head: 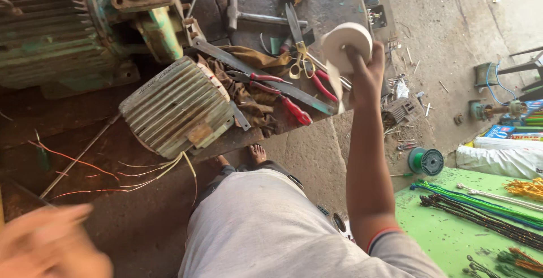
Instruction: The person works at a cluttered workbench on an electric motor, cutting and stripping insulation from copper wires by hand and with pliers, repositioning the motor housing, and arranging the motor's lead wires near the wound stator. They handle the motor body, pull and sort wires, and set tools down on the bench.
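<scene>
Above the dark, oil-stained bench (pixel 317 6), your right hand (pixel 365 71) is raised with the arm stretched forward, its fingers closed around a white roll of cloth tape (pixel 346 46); the roll's flat round face is turned toward you, and a short loose end of tape hangs down beside your wrist. Your left hand (pixel 48 244) sits at the lower left corner of the view, heavily blurred, so you cannot tell from this view whether it is spread or gripping anything.

Below and left of the roll, on the bench, lies a ribbed grey metal motor housing (pixel 178 108) tipped on its side, with thin yellow and red wires (pixel 141 173) trailing from its open end over the bench edge. Just beside it are red-handled pliers (pixel 277 94) resting on a crumpled brown rag (pixel 249 94). Yellow-handled scissors (pixel 297 40) lie near the roll, partly under it in this view, and a steel hammer (pixel 249 16) lies farther back. A larger green-painted finned motor (pixel 62 29) stands at the far left.

Your knees, in grey cloth, fill the bottom centre, with a bare foot (pixel 257 153) showing beneath the bench edge. To your right, a green spool (pixel 425 161) sits on the concrete floor, near a green sheet (pixel 452 233) carrying bundles of coloured cords.
</scene>
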Available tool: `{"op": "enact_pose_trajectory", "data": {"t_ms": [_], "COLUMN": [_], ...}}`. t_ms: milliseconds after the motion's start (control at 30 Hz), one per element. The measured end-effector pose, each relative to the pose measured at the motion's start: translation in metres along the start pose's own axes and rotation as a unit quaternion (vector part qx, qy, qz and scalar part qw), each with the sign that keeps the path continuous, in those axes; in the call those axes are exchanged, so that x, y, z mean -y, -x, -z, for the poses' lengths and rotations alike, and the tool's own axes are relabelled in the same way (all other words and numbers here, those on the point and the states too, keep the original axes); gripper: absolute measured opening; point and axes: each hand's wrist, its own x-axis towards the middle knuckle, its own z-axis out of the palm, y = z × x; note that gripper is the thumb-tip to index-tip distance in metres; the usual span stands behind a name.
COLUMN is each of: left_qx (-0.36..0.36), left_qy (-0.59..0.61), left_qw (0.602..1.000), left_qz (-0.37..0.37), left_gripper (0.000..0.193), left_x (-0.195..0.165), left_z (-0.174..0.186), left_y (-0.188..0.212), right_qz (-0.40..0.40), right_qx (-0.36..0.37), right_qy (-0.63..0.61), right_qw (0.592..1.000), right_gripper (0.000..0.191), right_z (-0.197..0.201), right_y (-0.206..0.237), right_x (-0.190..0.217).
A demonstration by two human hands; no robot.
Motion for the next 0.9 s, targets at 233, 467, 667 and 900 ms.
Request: {"op": "enact_pose_trajectory", "data": {"t_ms": [233, 467, 667, 900], "left_qx": [0.442, 0.647, 0.627, 0.588], "left_qy": [0.284, 0.238, 0.075, 0.006], "left_qw": [0.844, 0.708, 0.775, 0.803], "left_qz": [-0.113, 0.151, -0.015, -0.097], "left_gripper": [0.078, 0.04, 0.033, 0.035], "left_x": [-0.146, -0.179, -0.182, -0.206], "left_z": [-0.185, -0.199, -0.179, -0.138], "left_y": [0.013, 0.049, 0.059, 0.069], "right_qz": [-0.083, -0.216, -0.19, 0.142], "right_qx": [0.214, 0.248, 0.27, 0.258], "right_qy": [-0.312, -0.486, -0.498, 0.056], "right_qw": [0.922, 0.81, 0.802, 0.954], "right_gripper": [0.061, 0.073, 0.074, 0.048], "right_z": [-0.027, -0.01, -0.002, -0.011], "right_y": [0.123, 0.128, 0.126, 0.104], "right_x": [0.065, 0.08, 0.061, 0.024]}}
